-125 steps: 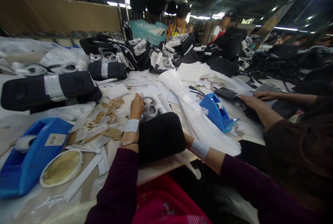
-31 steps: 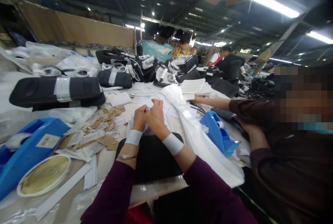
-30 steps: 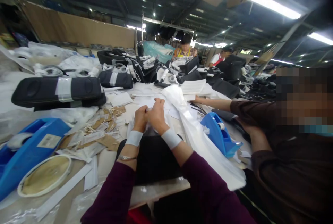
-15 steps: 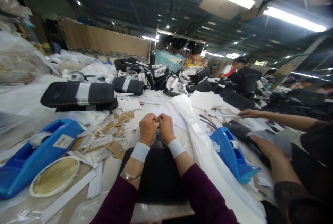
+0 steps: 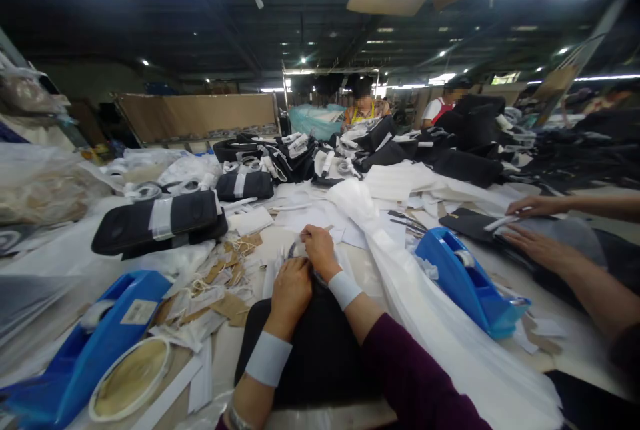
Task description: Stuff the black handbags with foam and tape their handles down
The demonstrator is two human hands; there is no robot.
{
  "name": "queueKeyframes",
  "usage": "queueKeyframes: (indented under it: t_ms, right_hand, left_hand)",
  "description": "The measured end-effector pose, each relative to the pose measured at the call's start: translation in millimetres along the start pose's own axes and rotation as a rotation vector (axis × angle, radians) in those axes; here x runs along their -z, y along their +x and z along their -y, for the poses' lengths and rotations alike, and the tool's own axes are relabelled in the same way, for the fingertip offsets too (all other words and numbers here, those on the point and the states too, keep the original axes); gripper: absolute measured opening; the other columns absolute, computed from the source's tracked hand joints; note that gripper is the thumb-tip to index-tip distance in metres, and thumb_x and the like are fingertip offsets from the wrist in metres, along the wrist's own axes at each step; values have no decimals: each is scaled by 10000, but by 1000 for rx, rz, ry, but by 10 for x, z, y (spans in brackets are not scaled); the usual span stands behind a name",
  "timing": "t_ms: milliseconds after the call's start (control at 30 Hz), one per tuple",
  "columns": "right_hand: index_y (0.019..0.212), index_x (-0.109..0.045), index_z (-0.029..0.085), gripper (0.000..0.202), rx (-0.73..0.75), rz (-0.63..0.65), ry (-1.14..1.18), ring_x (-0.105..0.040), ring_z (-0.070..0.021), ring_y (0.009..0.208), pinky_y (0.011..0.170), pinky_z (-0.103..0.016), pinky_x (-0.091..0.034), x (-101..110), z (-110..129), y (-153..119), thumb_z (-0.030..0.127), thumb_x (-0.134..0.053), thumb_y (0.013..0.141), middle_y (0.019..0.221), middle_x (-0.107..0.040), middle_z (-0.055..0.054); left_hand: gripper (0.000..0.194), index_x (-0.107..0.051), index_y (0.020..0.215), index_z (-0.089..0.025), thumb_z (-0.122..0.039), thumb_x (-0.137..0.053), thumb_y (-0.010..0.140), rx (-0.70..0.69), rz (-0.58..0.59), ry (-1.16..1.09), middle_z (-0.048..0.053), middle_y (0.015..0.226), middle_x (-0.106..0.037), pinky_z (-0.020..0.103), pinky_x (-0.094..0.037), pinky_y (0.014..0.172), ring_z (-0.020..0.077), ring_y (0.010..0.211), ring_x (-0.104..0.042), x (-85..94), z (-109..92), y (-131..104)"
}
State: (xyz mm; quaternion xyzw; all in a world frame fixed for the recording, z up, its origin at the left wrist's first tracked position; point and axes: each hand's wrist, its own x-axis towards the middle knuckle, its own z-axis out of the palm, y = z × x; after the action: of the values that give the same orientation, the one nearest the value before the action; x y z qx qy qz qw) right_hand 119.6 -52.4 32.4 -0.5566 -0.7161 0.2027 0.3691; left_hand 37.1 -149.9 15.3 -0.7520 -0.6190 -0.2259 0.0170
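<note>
A flat black case or bag (image 5: 320, 357) lies in front of me, its far end under my hands. My left hand (image 5: 291, 290) is closed over that far end, its fingertips hidden. Just beyond it and to the right, my right hand (image 5: 320, 247) is raised slightly, with thumb and fingers pinched together. A curved, greyish, see-through piece (image 5: 291, 250) shows beside the fingers; it looks like a wrapped handle, but the hands cover much of it. What sits inside each grip is too small or hidden to make out. Pale bands circle both wrists.
Blue tape dispensers stand at left (image 5: 110, 343) and right (image 5: 473, 283). Paper tags with strings (image 5: 227, 277), a round tub (image 5: 131, 377) and white foam sheeting (image 5: 400, 290) surround the case. Taped black cases (image 5: 160, 220) lie behind. A co-worker's hands (image 5: 537, 230) handle black material at right.
My left hand has moved back toward me, onto the case's end, while my right hand stays farther out. The hands were side by side, fingertips together. The camera view has tilted and shifted.
</note>
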Motion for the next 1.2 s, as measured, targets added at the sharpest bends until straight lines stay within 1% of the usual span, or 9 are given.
queueKeyframes:
  t_ms: [167,267,400,567,767,967,1033,1100,1200]
  right_hand:
    - [826,-717,198,187,23,-15,13,-608,-160,765,660,-245,-343,20,17,13,175,-538,876,804,-723,-45]
    - [839,-724,201,181,56,-13,14,-618,-166,779,688,-250,-355,32,27,16,170,-550,877,823,-730,-47]
    - [850,-725,209,188,99,-27,4,-624,-164,820,721,-245,-363,51,43,16,148,-548,875,869,-736,-43]
    - [865,-723,207,189,105,-58,-29,-625,-155,807,693,-240,-354,70,85,74,170,-539,890,852,-733,-34]
    - [878,-737,219,203,70,-59,-84,-623,-167,822,680,-249,-345,38,170,359,181,-538,884,864,-738,-39]
    - [907,-737,230,216,37,-94,-137,-613,-170,830,665,-255,-342,-28,300,686,182,-529,881,911,-735,-44]
    - [916,-734,227,217,33,-119,-149,-609,-175,835,658,-257,-342,21,386,776,181,-524,882,917,-730,-47]
    - [929,-726,221,221,39,-150,-155,-603,-184,841,656,-263,-344,118,503,841,184,-511,892,924,-721,-52]
    - [955,-706,219,230,80,-200,-157,-588,-197,875,665,-276,-351,307,704,792,196,-481,918,939,-699,-58]
  left_hand:
    - [376,-685,1121,-241,-147,-404,888,-32,42,42,92,1153,-685,457,-435,1006,282,1090,-602,-29,16,47]
    - [368,-694,1085,-270,-148,-413,882,-45,59,62,83,1120,-697,454,-443,992,279,1079,-614,-23,19,58]
    - [376,-703,1062,-236,-142,-388,878,-52,68,74,110,1062,-705,458,-451,973,287,1058,-622,-6,10,57]
    - [379,-701,1078,-219,-139,-391,874,-57,62,72,112,1100,-699,468,-446,980,300,1063,-615,-3,21,51]
    - [388,-687,1141,-206,-154,-394,893,-59,56,69,108,1186,-676,453,-424,1014,294,1119,-587,-58,72,41]
    - [373,-692,1126,-217,-142,-410,894,-65,49,65,102,1157,-682,443,-421,991,290,1102,-592,-49,71,29]
    - [370,-687,1125,-194,-126,-409,891,-66,41,61,104,1154,-681,436,-416,990,285,1104,-588,-35,61,20]
    - [360,-683,1114,-162,-115,-404,892,-64,31,56,104,1149,-681,433,-411,990,281,1100,-585,-27,53,9]
    - [339,-681,1091,-164,-116,-406,899,-60,23,39,85,1140,-683,424,-401,992,271,1090,-582,-31,49,-4]
